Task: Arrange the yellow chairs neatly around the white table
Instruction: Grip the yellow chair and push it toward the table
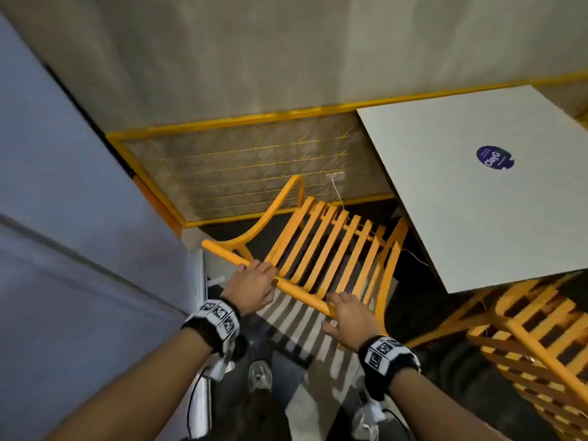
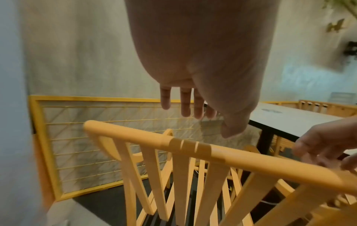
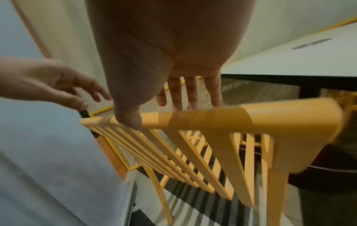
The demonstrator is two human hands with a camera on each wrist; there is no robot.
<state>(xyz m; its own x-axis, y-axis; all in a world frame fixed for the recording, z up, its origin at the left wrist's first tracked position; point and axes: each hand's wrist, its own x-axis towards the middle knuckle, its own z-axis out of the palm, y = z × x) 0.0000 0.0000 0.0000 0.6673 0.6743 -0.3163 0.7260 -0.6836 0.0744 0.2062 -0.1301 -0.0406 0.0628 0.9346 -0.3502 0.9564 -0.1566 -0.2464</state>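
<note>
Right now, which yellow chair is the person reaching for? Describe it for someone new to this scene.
Find the white table with the blue round sticker. At its left edge, beside the yellow-framed mesh panel, stands a slatted yellow chair. Unlike the second chair below the table, both hands are at its top rail.

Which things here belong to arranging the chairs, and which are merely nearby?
Job: yellow chair under both hands; second yellow chair; white table; left hand; right hand.

Nearby: yellow mesh panel; blue sticker; white cable.
</note>
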